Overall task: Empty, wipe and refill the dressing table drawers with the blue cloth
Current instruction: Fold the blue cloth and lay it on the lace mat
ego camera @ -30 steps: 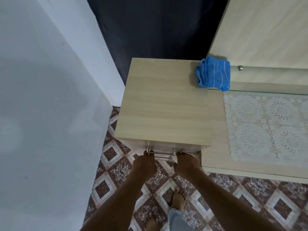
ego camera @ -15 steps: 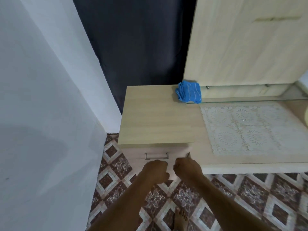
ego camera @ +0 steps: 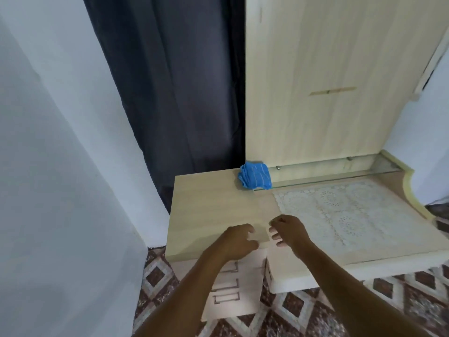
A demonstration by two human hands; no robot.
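Left hand (ego camera: 239,245) and right hand (ego camera: 290,232) over worktop (ego camera: 206,210) front edge, fingers (ego camera: 250,231) loose, gripping nothing. One blue cloth (ego camera: 255,178) beyond fingers at back edge; three drawers (ego camera: 247,295) below.

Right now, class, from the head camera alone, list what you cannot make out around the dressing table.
Drawer contents: head view, hidden behind the drawer fronts.
Top drawer handle: head view, mostly covered by the left forearm.
Dressing table front right corner: head view, cut off by the frame edge.
Blue cloth underside: head view, hidden by its folds.
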